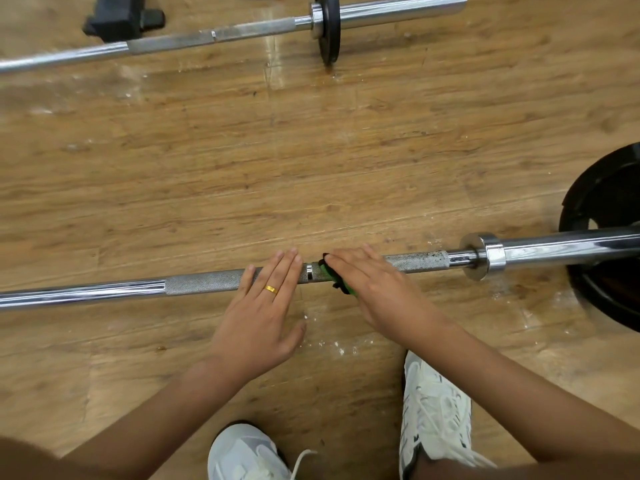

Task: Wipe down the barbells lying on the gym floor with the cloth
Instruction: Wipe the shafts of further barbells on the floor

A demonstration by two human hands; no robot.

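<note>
Crouched over the near barbell, which lies on the wood floor and runs left to right, rising a little toward the right.

Left hand: flat, palm down, fingers straight and close together across the rough grip part of the bar. Nothing is grasped; it only rests there. Gold ring on one finger.

Right hand: just right of the left one, also palm down with fingers stretched out, pressing the cloth onto the bar. No curl around it that I can see; thumb hidden.

The cloth is green and black, mostly covered by my palm. Its edge peeks out on the left side of the hand, draped over the bar just right of a smooth ring mark.

Further right, the grip section shows dark specks, then comes the shiny collar and the thick end sleeve. That sleeve passes over a big black plate lying at the right edge.

The far barbell lies well apart along the top of the view, with a small black plate standing on edge on it. A black block sits beyond it, far left.

White specks dot the floor near my wrists. My pale shoes are below, the left one and the right one.
</note>
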